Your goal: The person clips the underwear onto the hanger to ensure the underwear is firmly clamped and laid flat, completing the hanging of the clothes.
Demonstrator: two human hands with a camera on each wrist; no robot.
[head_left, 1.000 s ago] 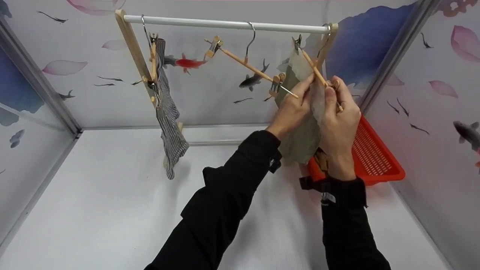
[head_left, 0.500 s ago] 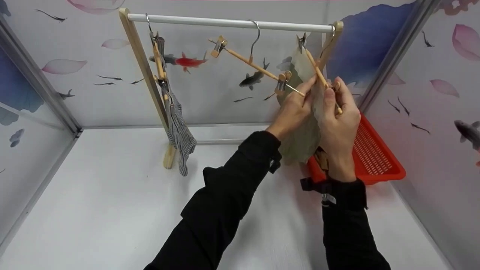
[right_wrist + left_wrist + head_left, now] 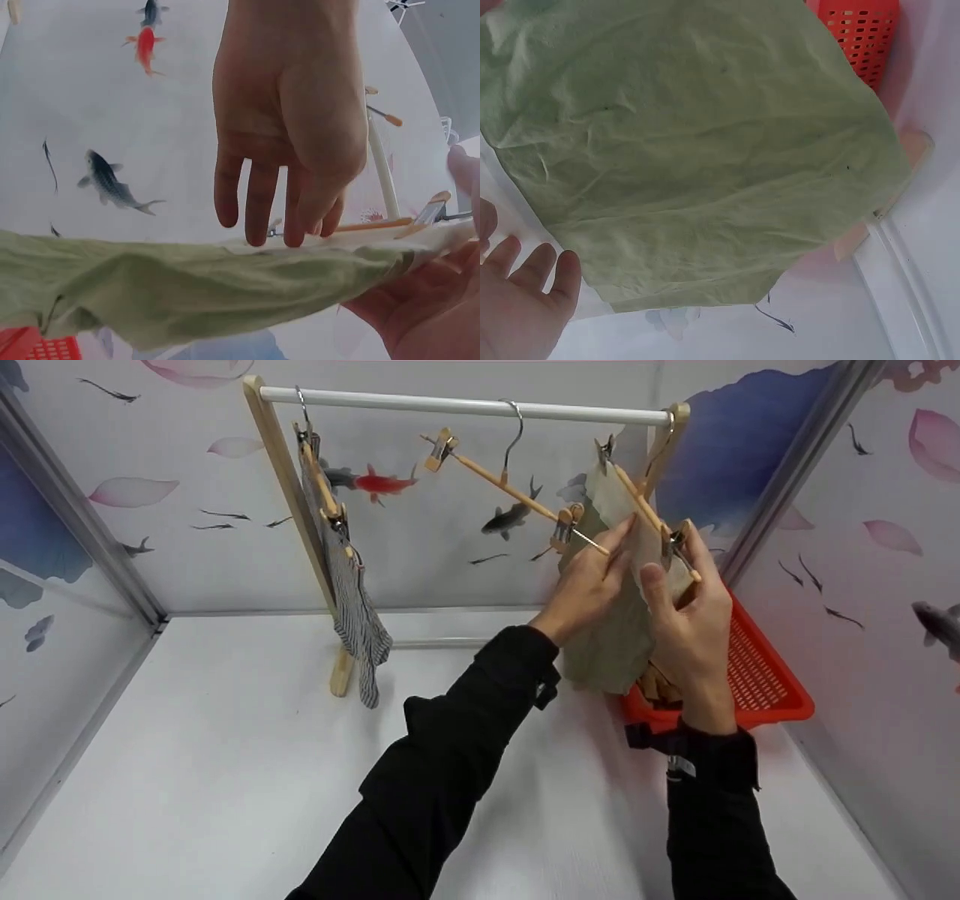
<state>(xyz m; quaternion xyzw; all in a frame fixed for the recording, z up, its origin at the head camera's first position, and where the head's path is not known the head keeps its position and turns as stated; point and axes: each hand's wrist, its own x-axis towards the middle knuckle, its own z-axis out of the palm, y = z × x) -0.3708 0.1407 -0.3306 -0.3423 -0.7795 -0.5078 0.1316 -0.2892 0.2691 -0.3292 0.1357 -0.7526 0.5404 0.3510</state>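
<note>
Three slim clip hangers of pale wood, with bent metal hooks and two clips apiece, hang from one smooth white rail across the top of the frame. At right, one soft, creased green cloth drapes from the right-hand hanger. The right hand is at that hanger's nearer clip, thumb and fingers parted, gripping nothing; the left hand is at the cloth's upper edge, three fingers straight, but whether thumb and index finger pinch it I cannot tell. One wrinkled striped cloth hangs in a narrow strip at upper left; at right, one red perforated plastic basket holds crumpled brown cloth
</note>
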